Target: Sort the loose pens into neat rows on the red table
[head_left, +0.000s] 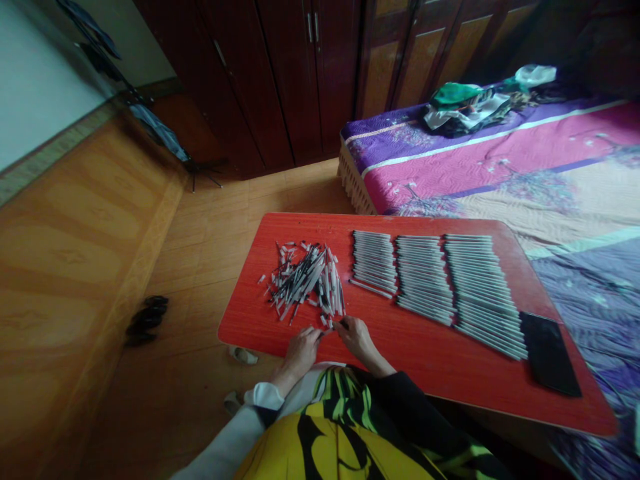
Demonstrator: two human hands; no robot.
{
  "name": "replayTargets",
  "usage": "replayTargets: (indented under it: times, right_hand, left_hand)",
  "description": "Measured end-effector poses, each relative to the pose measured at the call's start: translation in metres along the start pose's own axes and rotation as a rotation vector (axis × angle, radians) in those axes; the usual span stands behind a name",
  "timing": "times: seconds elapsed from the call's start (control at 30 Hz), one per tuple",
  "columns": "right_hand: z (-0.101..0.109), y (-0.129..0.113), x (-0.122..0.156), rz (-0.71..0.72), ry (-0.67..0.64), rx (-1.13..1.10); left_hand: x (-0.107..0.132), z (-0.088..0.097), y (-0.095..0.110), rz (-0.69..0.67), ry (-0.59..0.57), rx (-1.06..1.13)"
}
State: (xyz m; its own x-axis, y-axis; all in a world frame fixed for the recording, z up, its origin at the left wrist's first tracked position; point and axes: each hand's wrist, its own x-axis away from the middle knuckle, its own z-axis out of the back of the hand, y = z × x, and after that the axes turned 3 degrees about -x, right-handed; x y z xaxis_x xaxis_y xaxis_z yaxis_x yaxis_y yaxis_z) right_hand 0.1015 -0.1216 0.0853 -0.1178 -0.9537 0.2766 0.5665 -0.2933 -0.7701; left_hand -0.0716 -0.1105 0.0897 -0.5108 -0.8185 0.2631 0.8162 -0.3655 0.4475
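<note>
Black-ended pen part (342,325) looks pinched in the right hand (358,339), while the left hand (301,352) curls just beside it — its grip can't be made out. Loose pen pieces (305,280) heap just ahead on the red table (280,230) — beside three neat rows of pens (435,287).

quilted pink bed (500,160), dark wooden wardrobe (300,80), heaped clothes (465,110), what look like black sandals (147,321)
</note>
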Motion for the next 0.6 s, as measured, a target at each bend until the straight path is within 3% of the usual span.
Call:
replayTargets:
  times: [0.27, 0.47, 0.6]
  right_hand:
    - [-0.009, 0.008, -0.007, 0.006, 0.027, -0.06]
    - [-0.034, 0.022, -0.02, -0.07, -0.051, 0.343]
    - [-0.048, 0.023, -0.023, -0.033, -0.086, 0.44]
  left_hand:
    - [-0.003, -0.004, -0.01, 0.06, 0.064, 0.178]
    - [-0.01, -0.011, -0.028, 0.227, 0.233, 0.406]
    - [-0.015, -0.008, -0.03, 0.241, 0.285, 0.649]
